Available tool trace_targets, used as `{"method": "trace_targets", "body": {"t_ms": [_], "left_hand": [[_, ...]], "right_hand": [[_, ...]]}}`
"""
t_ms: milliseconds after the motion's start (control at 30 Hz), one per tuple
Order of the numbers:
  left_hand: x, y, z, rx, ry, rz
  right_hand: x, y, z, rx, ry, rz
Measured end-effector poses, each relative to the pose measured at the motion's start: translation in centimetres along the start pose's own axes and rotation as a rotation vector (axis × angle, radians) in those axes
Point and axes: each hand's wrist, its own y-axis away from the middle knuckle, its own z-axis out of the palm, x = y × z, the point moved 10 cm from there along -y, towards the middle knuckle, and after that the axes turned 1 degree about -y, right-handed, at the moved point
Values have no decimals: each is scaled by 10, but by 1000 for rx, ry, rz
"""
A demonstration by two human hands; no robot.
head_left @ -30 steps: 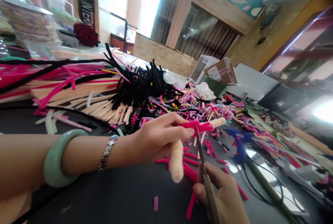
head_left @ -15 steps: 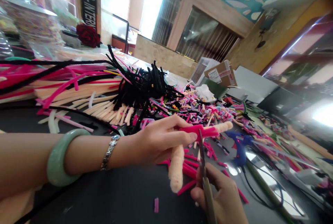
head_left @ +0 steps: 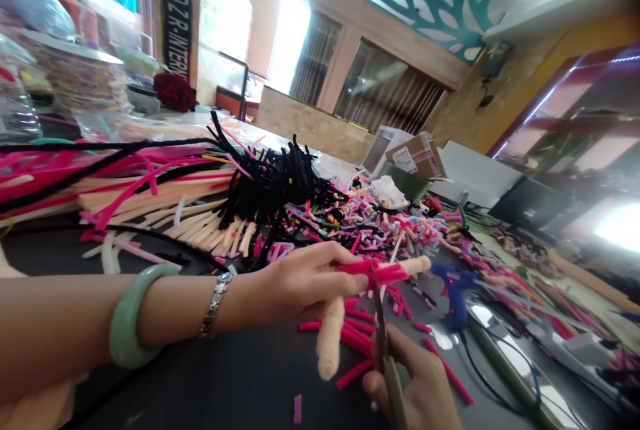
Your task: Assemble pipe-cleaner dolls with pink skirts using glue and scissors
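Note:
My left hand (head_left: 300, 278) is closed on a pipe cleaner piece (head_left: 393, 273), bright pink with a cream tip pointing right. A thick cream fuzzy limb (head_left: 330, 343) hangs below the fingers and seems part of the same piece; the join is hidden by the hand. From below, my right hand (head_left: 417, 380) grips a pair of scissors (head_left: 381, 327). The blades point up and meet the pink part just beyond my left fingertips. Cut pink pipe cleaner lengths (head_left: 357, 337) lie on the dark table underneath.
A blue glue gun (head_left: 457, 293) with a cord stands to the right. Behind are a black pipe cleaner bundle (head_left: 273, 187), cream stems (head_left: 145, 207) and a heap of small coloured cuttings (head_left: 385, 217). A cardboard box (head_left: 417, 157) sits at the back.
The camera view has tilted up slightly, so the scene sits lower. Both hands keep nearly the same pose, with the scissors still at the pink part.

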Motion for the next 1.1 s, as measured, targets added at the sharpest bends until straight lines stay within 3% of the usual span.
{"method": "trace_targets", "body": {"t_ms": [167, 467, 667, 800, 1100], "left_hand": [[15, 4, 3, -32, -130, 196], [-4, 9, 3, 24, -40, 44], [5, 6, 0, 25, -89, 142], [1, 7, 1, 30, -82, 106], [18, 3, 5, -100, -123, 239]], "right_hand": [[-6, -2, -3, 12, -63, 76], [2, -2, -1, -22, -78, 185], [-10, -5, -5, -12, -37, 142], [-12, -4, -3, -40, -84, 126], [-15, -3, -1, -67, -52, 72]]}}
